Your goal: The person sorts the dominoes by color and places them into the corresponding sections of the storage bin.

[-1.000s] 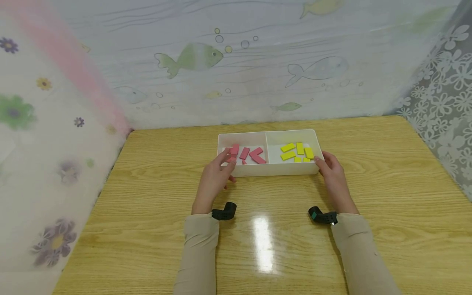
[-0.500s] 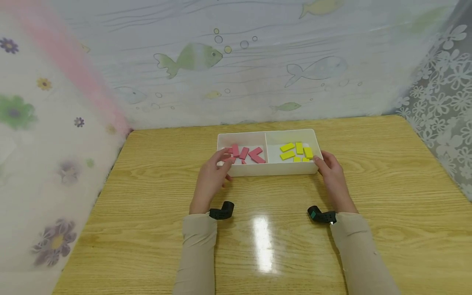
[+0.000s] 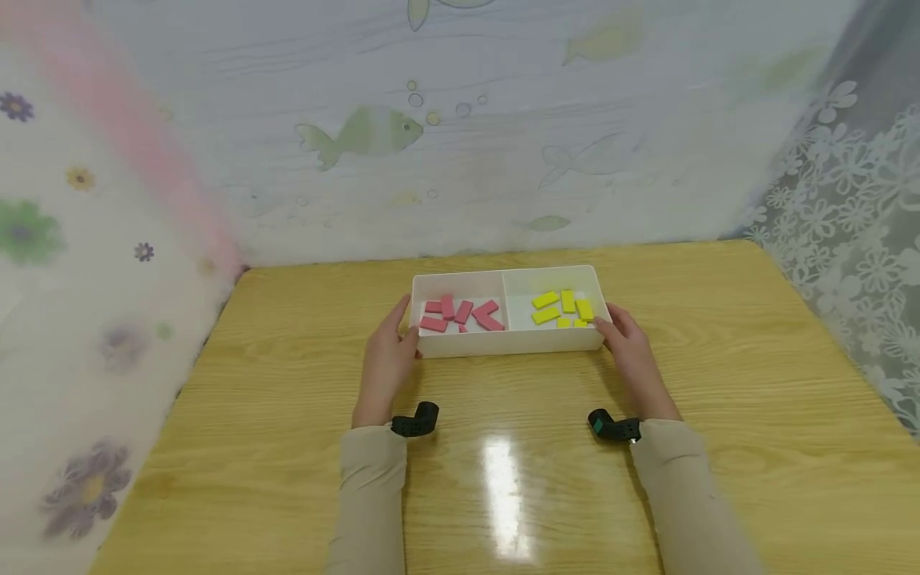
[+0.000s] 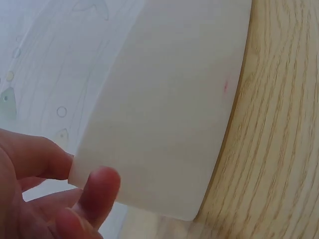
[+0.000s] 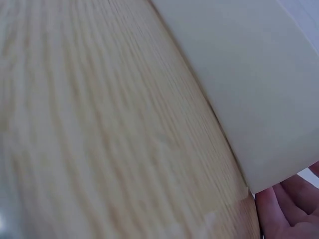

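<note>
A white two-compartment box [image 3: 510, 343] sits on the wooden table, seen in the head view. Pink blocks [image 3: 434, 324] lie in its left compartment, and yellow blocks [image 3: 545, 315] in the right one. My left hand [image 3: 388, 359] holds the box's left end, thumb at the front corner and fingers along the side. In the left wrist view that thumb [image 4: 102, 191] lies over the front wall's corner. My right hand [image 3: 632, 355] grips the opposite end, its thumb at the rim. The right wrist view shows some fingers [image 5: 294, 206] beside the lower corner.
The wooden table [image 3: 287, 447] extends around the box on all sides. Behind it hangs a pale curtain [image 3: 489, 176] with fish drawings, and a flowered sheet [image 3: 93, 319] borders the left. Black wrist cameras [image 3: 417, 419] are strapped on both wrists.
My left hand has come out from over the pink blocks to the box's left end. One pink block now lies flatter apart from it. My right hand stays at the right end.
</note>
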{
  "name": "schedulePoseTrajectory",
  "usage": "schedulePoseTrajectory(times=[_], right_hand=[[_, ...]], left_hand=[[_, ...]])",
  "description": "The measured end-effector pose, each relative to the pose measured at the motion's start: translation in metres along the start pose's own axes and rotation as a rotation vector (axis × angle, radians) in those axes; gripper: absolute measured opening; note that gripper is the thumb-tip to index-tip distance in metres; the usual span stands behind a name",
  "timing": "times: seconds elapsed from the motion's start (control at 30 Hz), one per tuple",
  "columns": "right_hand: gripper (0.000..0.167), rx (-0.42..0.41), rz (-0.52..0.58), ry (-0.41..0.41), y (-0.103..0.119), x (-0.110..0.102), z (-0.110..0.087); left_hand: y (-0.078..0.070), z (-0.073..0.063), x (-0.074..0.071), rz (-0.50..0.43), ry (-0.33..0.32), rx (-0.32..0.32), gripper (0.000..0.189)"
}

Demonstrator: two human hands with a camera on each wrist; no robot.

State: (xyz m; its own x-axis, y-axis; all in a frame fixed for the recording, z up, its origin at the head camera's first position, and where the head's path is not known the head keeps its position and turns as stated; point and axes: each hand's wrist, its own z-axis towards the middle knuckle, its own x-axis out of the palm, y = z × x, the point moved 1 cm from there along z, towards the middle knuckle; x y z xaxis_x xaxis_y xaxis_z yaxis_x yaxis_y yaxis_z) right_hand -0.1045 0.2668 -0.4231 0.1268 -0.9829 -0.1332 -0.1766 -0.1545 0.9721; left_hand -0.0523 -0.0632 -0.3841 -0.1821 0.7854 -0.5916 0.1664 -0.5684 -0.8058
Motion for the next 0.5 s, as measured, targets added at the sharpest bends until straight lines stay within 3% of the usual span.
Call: schedulePoseTrajectory(times=[0.23,0.37,0.5], right_hand=[[0.06,0.0,-0.038,0.027,0.004,-0.002,-0.001],[0.063,0.021,-0.068,0.058,0.004,-0.002,-0.006],[0.068,0.004,-0.11,0.064,0.005,-0.006,-0.014]], left_hand=[[0.001,0.004,0.002,-0.095,0.091,-0.067,0.06],[0.003,0.003,0.001,-0.124,0.098,-0.109,0.06],[0.006,0.0,-0.001,-0.152,0.094,-0.108,0.056]])
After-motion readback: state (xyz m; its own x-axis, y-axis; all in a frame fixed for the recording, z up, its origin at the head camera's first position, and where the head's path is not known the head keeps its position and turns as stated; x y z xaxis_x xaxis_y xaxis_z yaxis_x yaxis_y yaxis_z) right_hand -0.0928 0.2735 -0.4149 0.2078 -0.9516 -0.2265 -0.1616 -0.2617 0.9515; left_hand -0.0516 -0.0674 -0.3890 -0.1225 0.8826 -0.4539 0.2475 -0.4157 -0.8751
